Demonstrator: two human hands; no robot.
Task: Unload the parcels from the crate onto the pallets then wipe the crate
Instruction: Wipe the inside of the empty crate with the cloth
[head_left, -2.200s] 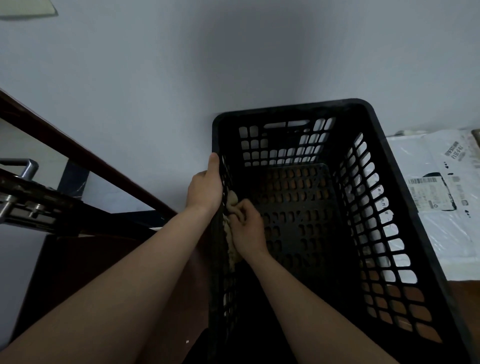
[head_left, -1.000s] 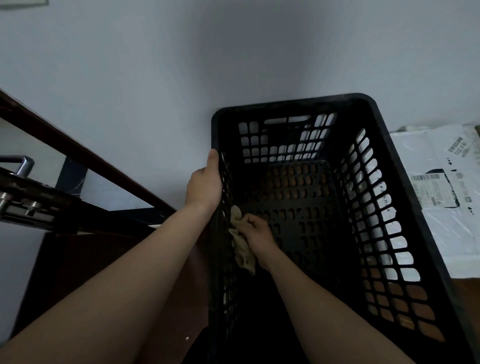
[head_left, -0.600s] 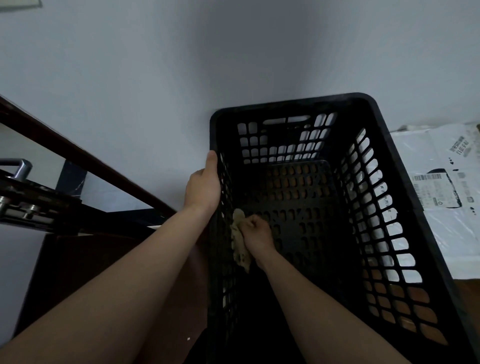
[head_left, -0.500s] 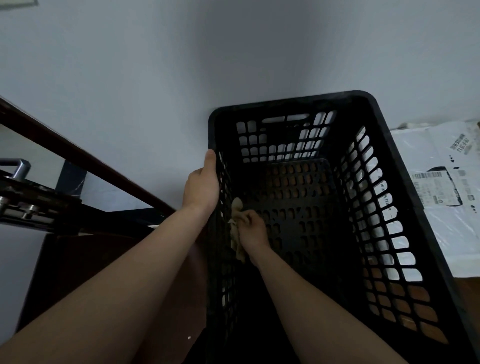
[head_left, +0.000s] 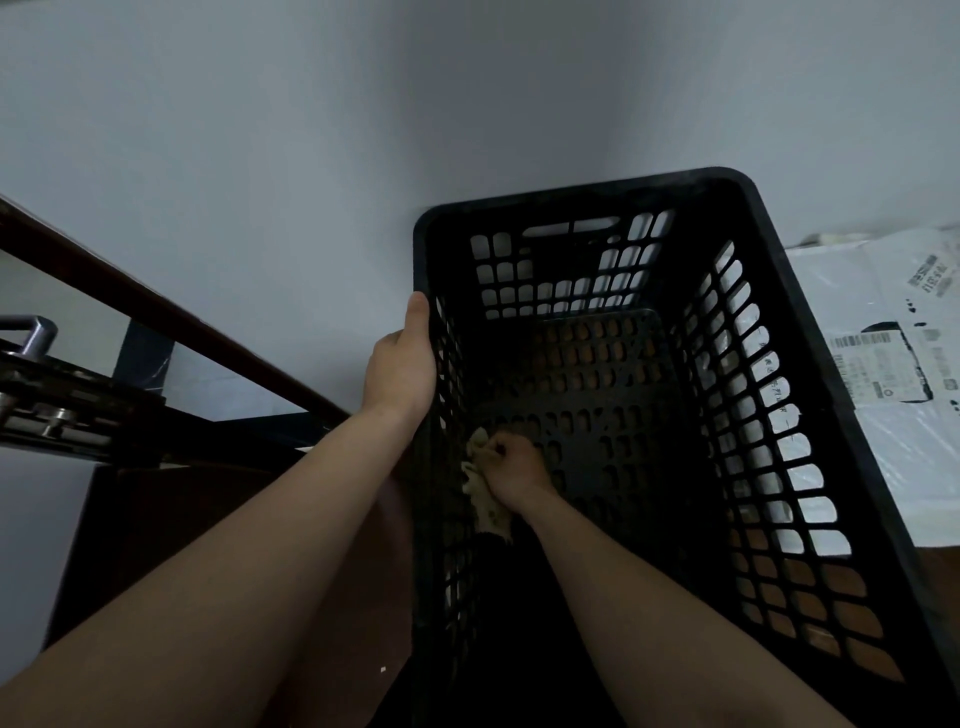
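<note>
A black perforated plastic crate (head_left: 810, 322) stands against the white wall and holds no parcels. My left hand (head_left: 400, 364) grips its left rim from outside, thumb pointing up along the edge. My right hand (head_left: 511, 467) is down inside the crate, fingers curled round a pale crumpled cloth (head_left: 483, 493), which it holds against the inner face of the left wall near the floor. White plastic parcels (head_left: 883, 364) with printed labels lie flat to the right of the crate.
A dark wooden handrail (head_left: 156, 306) runs diagonally on the left, with a metal bracket and handle (head_left: 36, 332) below it. A brown wooden surface (head_left: 218, 519) lies under my left forearm. The white wall is right behind the crate.
My right hand has rubbed the cloth up and down along the crate's left inner wall; now it sits a little lower than half a second ago. My left hand has kept its grip on the rim.
</note>
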